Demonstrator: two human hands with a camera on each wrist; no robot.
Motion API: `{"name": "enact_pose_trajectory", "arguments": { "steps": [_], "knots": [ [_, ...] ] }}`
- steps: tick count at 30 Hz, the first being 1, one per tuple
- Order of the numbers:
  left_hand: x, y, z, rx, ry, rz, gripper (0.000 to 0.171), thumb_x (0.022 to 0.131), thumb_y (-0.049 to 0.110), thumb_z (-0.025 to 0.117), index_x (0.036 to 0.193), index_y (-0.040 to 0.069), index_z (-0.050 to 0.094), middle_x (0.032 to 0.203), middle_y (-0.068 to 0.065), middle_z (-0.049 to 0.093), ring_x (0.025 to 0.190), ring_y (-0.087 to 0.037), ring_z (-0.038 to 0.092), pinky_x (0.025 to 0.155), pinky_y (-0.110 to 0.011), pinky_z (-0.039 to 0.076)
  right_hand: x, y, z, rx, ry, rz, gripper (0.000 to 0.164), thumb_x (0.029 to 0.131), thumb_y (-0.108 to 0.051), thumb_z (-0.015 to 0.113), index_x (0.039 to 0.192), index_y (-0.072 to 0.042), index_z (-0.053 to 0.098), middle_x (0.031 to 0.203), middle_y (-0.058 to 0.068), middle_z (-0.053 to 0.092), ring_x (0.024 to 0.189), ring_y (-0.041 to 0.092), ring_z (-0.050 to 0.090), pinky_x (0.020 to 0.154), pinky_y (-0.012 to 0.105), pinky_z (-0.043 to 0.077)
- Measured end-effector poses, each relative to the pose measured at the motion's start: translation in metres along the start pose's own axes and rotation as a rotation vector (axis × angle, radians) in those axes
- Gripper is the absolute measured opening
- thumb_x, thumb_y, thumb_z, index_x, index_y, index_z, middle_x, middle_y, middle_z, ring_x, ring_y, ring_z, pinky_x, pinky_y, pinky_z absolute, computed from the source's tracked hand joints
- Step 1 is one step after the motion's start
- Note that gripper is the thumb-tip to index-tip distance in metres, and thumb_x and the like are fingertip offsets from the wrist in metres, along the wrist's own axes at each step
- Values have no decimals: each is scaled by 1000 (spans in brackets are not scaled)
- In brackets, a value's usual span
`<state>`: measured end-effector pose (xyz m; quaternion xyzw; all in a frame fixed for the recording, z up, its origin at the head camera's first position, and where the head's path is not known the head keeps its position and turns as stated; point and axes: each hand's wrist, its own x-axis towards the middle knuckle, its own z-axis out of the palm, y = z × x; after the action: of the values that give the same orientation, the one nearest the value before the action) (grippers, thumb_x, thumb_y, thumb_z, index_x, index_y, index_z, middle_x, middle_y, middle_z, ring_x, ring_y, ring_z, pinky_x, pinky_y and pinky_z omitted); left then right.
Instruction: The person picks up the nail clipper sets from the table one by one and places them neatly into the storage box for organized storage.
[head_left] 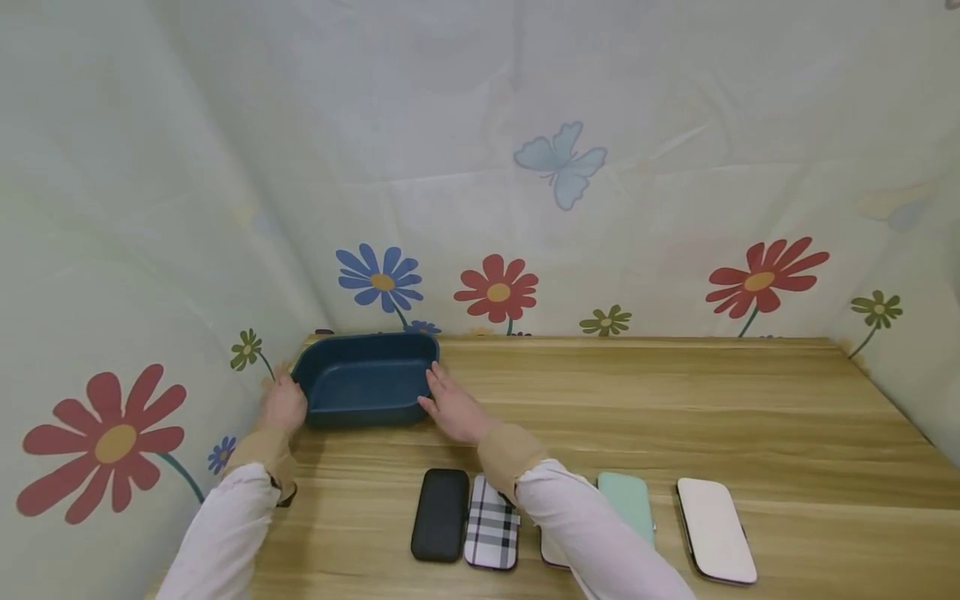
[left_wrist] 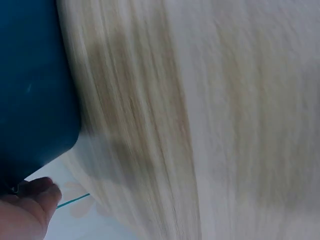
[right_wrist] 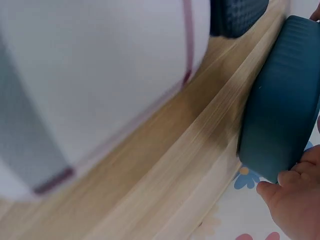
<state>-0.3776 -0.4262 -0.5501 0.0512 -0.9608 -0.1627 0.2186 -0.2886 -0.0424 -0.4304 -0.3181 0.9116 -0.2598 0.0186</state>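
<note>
A dark blue rectangular basin (head_left: pixel 367 420) with rounded corners is at the far left of the wooden table, its inside facing up with nothing in it. My left hand (head_left: pixel 284 403) grips its left end; in the left wrist view that hand (left_wrist: pixel 27 210) shows at the basin's corner, partly cut off. At the opposite end, my right hand (head_left: pixel 459 408) holds the side wall, fingers near the rim and thumb lower at the front corner. In the right wrist view, the right hand's fingers (right_wrist: pixel 306 170) bend against the end of the basin (right_wrist: pixel 280 100).
Nearer me lie flat cases: a black one (head_left: pixel 440 515), a plaid one (head_left: pixel 491 525), a mint one (head_left: pixel 627 500) and a whitish one (head_left: pixel 716 531). Another pale case (head_left: pixel 553 552) is mostly hidden under my right sleeve. Flowered cloth (head_left: pixel 645 208) walls the table's back and sides.
</note>
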Motion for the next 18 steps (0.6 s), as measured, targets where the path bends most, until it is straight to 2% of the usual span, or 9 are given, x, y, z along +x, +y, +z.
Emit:
{"name": "enact_pose_trajectory", "arguments": {
  "steps": [1, 2, 4, 6, 8, 11, 12, 15, 18],
  "knots": [
    [6, -13, 13, 4, 22, 6, 34, 90, 16, 30, 96, -16, 41, 84, -34, 50, 76, -50, 50, 64, -55, 41, 0, 0, 0, -19, 3, 1, 54, 98, -26, 39, 138, 6, 23, 146, 18, 15, 132, 23, 14, 104, 33, 17],
    [10, -21, 21, 0, 3, -10, 32, 86, 12, 32, 98, -17, 40, 86, -36, 50, 77, -51, 49, 65, -56, 41, 0, 0, 0, -36, 7, 2, 54, 98, -26, 40, 138, 6, 24, 145, 18, 16, 131, 23, 16, 103, 34, 18],
    [14, -30, 29, -2, -21, -39, 32, 82, 9, 34, 100, -16, 40, 88, -36, 51, 80, -51, 50, 67, -55, 41, 1, 1, 0, -73, 15, 3, 53, 97, -26, 40, 138, 5, 27, 145, 17, 18, 130, 24, 19, 103, 35, 20],
    [15, -29, 30, -5, -66, -97, 33, 83, 7, 33, 106, -16, 39, 92, -37, 51, 83, -51, 50, 70, -56, 41, 1, 1, 0, -102, 23, 5, 52, 97, -26, 41, 137, 5, 30, 144, 17, 21, 129, 24, 22, 102, 36, 22],
    [14, -28, 29, 0, -52, -98, 31, 84, 8, 34, 104, -15, 40, 88, -36, 52, 78, -50, 52, 65, -54, 43, 2, 1, -1, -137, 29, 4, 51, 97, -27, 40, 136, 5, 33, 143, 17, 24, 129, 24, 23, 101, 37, 24],
    [14, -24, 25, -9, -135, -151, 35, 90, 11, 32, 111, -17, 36, 92, -38, 51, 83, -50, 52, 69, -54, 43, 3, 1, -2, -202, 30, -6, 49, 97, -27, 41, 134, 5, 36, 142, 17, 27, 128, 23, 26, 99, 39, 28],
    [14, -26, 27, 3, -109, -136, 34, 88, 11, 33, 108, -16, 37, 90, -37, 52, 79, -49, 53, 65, -52, 44, 3, 1, -2, -222, 26, -10, 49, 97, -27, 41, 134, 4, 37, 141, 17, 28, 128, 23, 27, 99, 39, 29],
    [15, -26, 27, 13, -128, -162, 33, 87, 9, 36, 107, -17, 38, 92, -37, 52, 81, -49, 52, 67, -53, 44, 3, 1, -5, -262, 17, -27, 47, 97, -27, 40, 133, 4, 38, 140, 17, 30, 127, 23, 29, 97, 39, 31],
    [15, -25, 29, 33, -58, -137, 27, 79, 4, 40, 99, -15, 42, 87, -36, 52, 76, -49, 53, 62, -53, 44, 3, 0, -8, -281, 9, -41, 46, 98, -26, 40, 133, 5, 39, 140, 18, 31, 126, 24, 30, 97, 39, 31]
  ]
}}
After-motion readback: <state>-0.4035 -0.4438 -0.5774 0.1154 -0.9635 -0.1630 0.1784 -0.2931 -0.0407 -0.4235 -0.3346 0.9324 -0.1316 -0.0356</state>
